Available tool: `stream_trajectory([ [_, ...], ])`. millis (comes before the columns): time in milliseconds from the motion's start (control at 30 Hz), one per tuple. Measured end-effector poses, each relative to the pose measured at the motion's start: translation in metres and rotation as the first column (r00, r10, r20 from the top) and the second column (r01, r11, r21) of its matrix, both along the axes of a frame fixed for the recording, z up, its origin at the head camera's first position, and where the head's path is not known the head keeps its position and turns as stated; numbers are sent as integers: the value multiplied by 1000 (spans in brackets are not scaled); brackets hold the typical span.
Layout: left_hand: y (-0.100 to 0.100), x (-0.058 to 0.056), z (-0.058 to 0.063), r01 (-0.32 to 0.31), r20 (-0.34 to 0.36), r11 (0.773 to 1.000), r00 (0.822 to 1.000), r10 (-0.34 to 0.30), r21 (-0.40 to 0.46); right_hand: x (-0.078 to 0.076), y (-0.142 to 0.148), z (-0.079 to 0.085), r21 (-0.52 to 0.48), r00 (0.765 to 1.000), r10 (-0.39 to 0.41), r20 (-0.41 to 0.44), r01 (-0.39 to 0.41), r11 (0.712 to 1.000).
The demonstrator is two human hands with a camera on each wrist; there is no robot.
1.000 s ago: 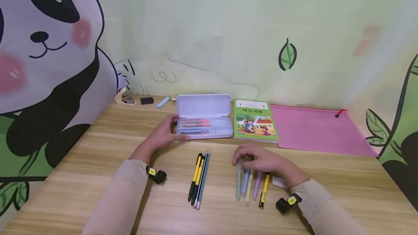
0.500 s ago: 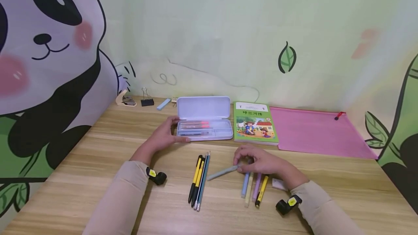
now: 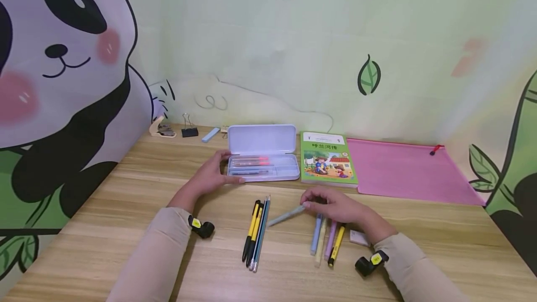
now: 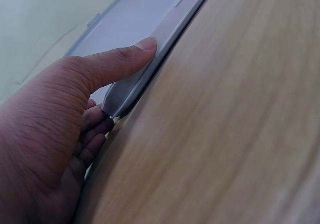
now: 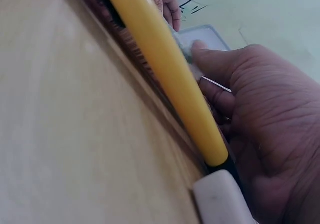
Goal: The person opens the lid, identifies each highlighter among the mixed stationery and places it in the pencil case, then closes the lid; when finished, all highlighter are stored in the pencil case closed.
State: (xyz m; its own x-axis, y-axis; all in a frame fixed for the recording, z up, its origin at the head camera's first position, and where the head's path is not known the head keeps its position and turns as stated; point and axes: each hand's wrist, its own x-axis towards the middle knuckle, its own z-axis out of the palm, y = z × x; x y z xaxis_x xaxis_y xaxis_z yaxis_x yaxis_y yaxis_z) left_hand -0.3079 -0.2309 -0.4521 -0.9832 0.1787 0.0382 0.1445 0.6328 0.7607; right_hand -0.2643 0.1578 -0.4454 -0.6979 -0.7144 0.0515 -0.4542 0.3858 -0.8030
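Note:
The pale purple pencil case [image 3: 262,140] stands with its lid up, pens with pink parts in its tray. My left hand [image 3: 208,172] grips its left end, thumb [image 4: 125,61] along the front wall and fingers round the side. My right hand [image 3: 335,205] pinches a grey-green highlighter [image 3: 286,216] by one end between thumb and fingertips; the other end points left toward the pencils. Below that hand lie a blue highlighter [image 3: 316,236], a cream one [image 3: 320,243], a purple one [image 3: 330,241] and a yellow-and-black pen [image 3: 337,246], their upper ends partly hidden by the hand.
Yellow-and-black pens [image 3: 251,232] and blue pencils [image 3: 261,236] lie mid-table. A white eraser [image 3: 359,237] sits by the right wrist. Behind are a green book [image 3: 328,158], a pink pouch [image 3: 411,169], a stapler [image 3: 161,128], a binder clip [image 3: 189,132] and a blue stick [image 3: 210,134].
The right hand has picked the grey-green highlighter out of the row and swung it from upright in view to slanting left. The left hand stays on the pencil case.

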Motion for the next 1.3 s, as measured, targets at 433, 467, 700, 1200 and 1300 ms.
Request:
stream_trajectory([
  [433, 1, -1, 1, 4, -16, 1000, 1000, -4, 8, -1, 2, 4, -116, 957, -238, 165, 258, 959],
  [467, 1, -1, 0, 5, -18, 1000, 1000, -5, 8, -1, 1, 6, -131, 951, -259, 170, 282, 950],
  [700, 2, -1, -3, 20, -26, 1000, 999, -20, 7, -2, -32, 35, -269, 922, -355, 154, 385, 883],
  [1200, -1, 0, -3, 6, -23, 1000, 1000, -5, 26, -26, -127, 33, -133, 825, -531, -193, 514, 847],
  [1300, 0, -1, -3, 0, -26, 1000, 1000, 1, 29, -31, -125, 23, -123, 825, -523, -215, 509, 852],
])
